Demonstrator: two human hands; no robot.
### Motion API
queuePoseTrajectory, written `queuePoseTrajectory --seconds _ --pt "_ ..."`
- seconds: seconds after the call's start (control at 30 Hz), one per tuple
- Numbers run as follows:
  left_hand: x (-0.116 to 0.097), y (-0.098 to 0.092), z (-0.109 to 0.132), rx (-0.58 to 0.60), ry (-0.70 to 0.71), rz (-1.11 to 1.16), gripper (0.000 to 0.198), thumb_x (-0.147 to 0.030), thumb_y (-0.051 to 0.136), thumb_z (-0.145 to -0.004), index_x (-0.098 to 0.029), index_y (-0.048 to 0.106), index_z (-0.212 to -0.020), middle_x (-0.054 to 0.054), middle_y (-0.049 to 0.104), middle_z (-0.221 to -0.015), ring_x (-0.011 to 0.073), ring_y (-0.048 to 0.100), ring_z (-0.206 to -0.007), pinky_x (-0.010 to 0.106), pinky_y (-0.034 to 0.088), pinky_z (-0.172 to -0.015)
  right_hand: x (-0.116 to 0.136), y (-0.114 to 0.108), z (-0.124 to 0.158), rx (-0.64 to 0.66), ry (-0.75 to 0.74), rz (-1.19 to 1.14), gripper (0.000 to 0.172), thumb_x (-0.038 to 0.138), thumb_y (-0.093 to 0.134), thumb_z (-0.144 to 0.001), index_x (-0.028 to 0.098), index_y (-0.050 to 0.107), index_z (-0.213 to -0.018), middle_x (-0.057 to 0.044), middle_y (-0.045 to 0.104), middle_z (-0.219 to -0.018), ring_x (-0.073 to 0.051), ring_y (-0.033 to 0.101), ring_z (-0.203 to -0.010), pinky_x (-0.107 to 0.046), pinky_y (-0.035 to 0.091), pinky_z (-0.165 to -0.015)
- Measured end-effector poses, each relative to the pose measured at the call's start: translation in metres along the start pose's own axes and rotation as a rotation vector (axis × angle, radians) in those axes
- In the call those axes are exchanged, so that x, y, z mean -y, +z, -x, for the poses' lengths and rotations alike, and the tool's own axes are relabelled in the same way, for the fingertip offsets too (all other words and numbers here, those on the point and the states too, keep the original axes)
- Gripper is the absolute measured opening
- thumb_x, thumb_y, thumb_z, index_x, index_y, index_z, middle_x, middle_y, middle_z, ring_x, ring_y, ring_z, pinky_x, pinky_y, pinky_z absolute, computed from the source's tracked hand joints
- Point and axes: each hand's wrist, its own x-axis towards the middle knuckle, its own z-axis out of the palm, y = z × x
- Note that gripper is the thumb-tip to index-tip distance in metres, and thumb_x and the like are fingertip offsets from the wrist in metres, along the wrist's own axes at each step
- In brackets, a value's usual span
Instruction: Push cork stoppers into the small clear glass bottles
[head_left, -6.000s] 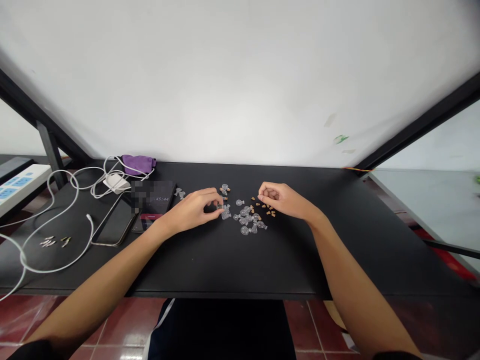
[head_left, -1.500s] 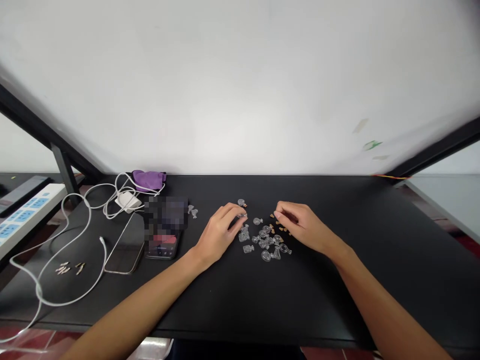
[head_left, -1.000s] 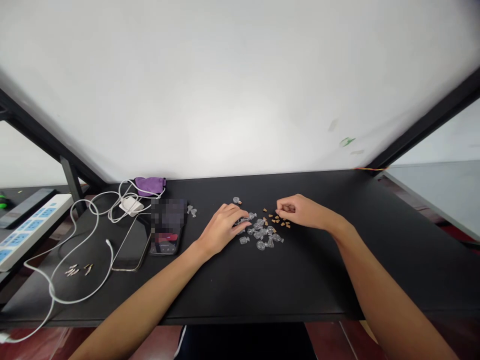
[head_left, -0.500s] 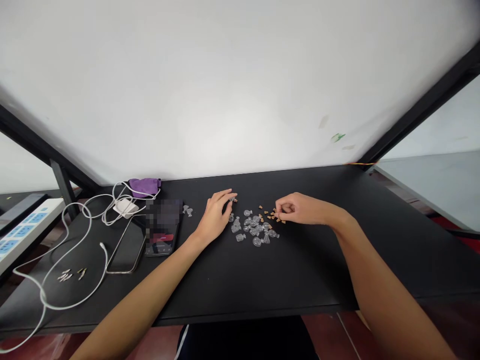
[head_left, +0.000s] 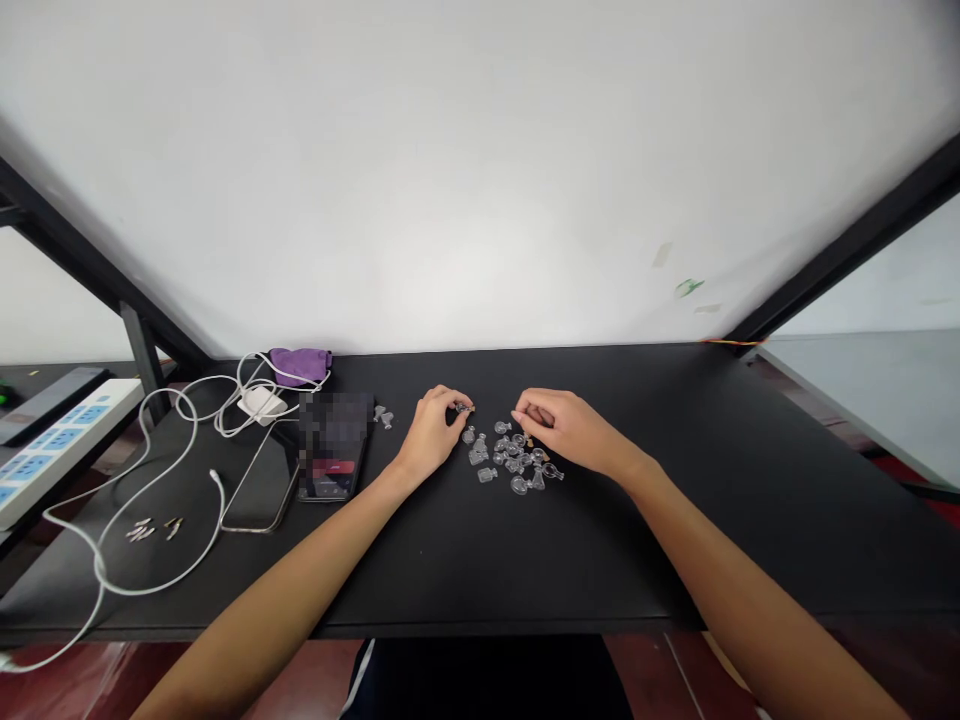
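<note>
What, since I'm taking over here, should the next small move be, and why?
Probably bring the right hand over to the small glass bottle pinched in the left hand, taking a cork piece if it holds none; I can't tell. That bottle is pinched apart from the loose bottles, and the right fingertips are beside the cork.

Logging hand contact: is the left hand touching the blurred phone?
No, the left hand sits apart from the blurred phone, its fingertips at a tiny glass bottle.
</note>
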Motion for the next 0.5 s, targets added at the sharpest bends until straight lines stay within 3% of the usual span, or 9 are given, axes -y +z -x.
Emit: queuePoseTrajectory --seconds 0.1,0.23,0.37,0.5 --pt "-0.007 -0.004 0.002 -0.085 0.043 0.063 0.01 -0.014 0.069 -0.092 -0.019 0.07 -0.1 0.003 0.068 -0.096 0.0152 0.065 -0.083 0.032 0.056 -0.082 0.007 0.009 -0.001 -0.056 -0.037 -0.036 0.026 0.043 0.05 -0.103 0.024 0.059 -0.088 0.0 0.056 -0.078 -0.016 0.048 -0.067 -0.03 0.038 -0.066" --pt "-0.021 -0.005 0.009 -0.063 0.232 0.12 0.009 -0.021 0.066 -0.097 -0.021 0.066 -0.107 0.005 0.065 -0.1 0.0159 0.065 -0.091 0.031 0.056 -0.084 0.015 0.014 -0.001 -0.011 -0.007 -0.138 0.031 0.049 0.042 -0.106 0.025 0.061 -0.107 -0.001 0.062 -0.083 -0.018 0.052 -0.07 -0.03 0.04 -0.067" --pt "-0.029 -0.004 0.014 -0.034 0.338 0.162 0.01 -0.023 0.064 -0.1 -0.022 0.065 -0.109 0.006 0.065 -0.103 0.016 0.065 -0.094 0.031 0.056 -0.084 0.02 0.014 0.001 0.016 -0.037 -0.207 0.039 0.051 0.037 -0.108 0.024 0.058 -0.091 0.001 0.053 -0.075 -0.016 0.046 -0.067 -0.029 0.037 -0.065" --pt "-0.031 -0.005 0.018 -0.031 0.368 0.157 0.011 -0.023 0.064 -0.099 -0.023 0.065 -0.111 0.006 0.065 -0.105 0.016 0.065 -0.096 0.032 0.055 -0.087 0.02 0.014 0.002 0.041 -0.043 -0.235 0.035 0.05 0.042 -0.107 0.023 0.054 -0.087 0.004 0.044 -0.07 -0.015 0.039 -0.063 -0.029 0.033 -0.062"
